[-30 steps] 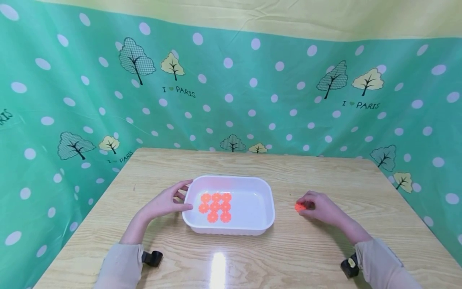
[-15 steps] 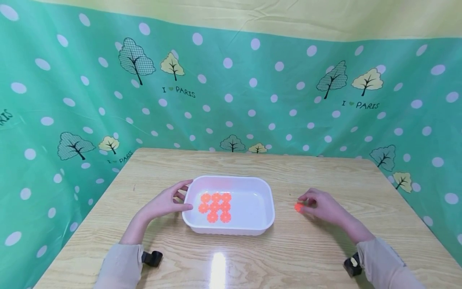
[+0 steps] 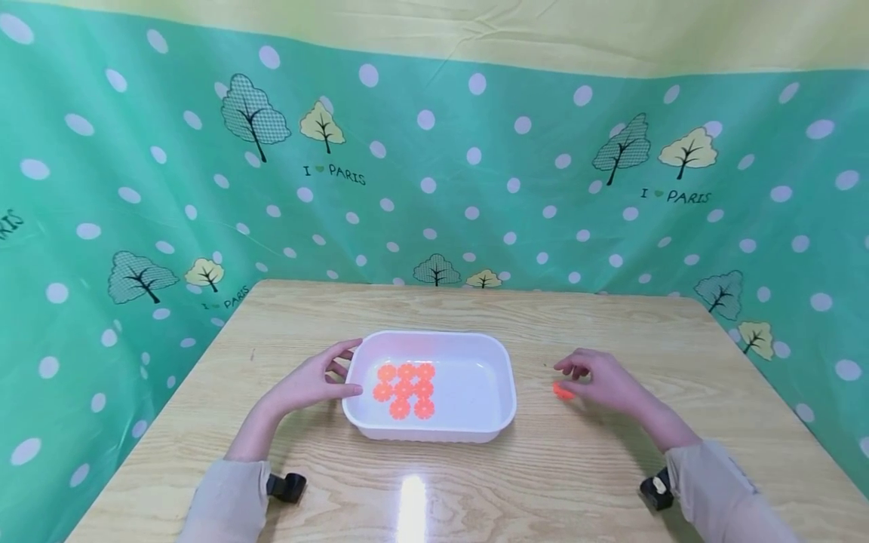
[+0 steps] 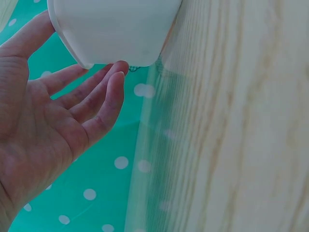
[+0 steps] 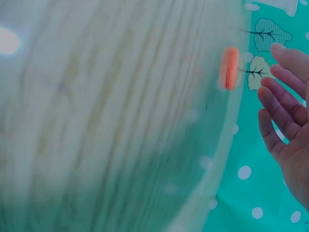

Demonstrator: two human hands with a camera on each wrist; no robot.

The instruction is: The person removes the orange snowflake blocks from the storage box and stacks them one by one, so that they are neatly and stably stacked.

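A white rectangular plastic tub (image 3: 441, 435) stands on the table. Inside it, several orange flower-shaped discs (image 3: 403, 390) lie grouped toward the left. My left hand (image 3: 312, 381) spans the tub's left end, thumb and fingertips touching the rim, palm away from the wall. In the left wrist view the fingers (image 4: 104, 101) are only loosely bent. To the right of the tub, another orange flower-shaped disc (image 3: 563, 391) rests on the table, seen edge-on as an orange piece (image 5: 231, 67) in the right wrist view. My right hand (image 3: 604, 381) hovers just beside it with loose fingers, holding nothing.
The wooden table (image 3: 516, 490) reaches back to a green dotted curtain (image 3: 434, 151). Black wrist-worn cameras sit near both sleeves, the left camera (image 3: 288, 487) and the right camera (image 3: 656, 490) close to the tabletop.
The right fingers, earlier around the orange disc, have come apart and lifted off it. The disc lies on the table, slightly further left. My left hand and the tub have stayed put.
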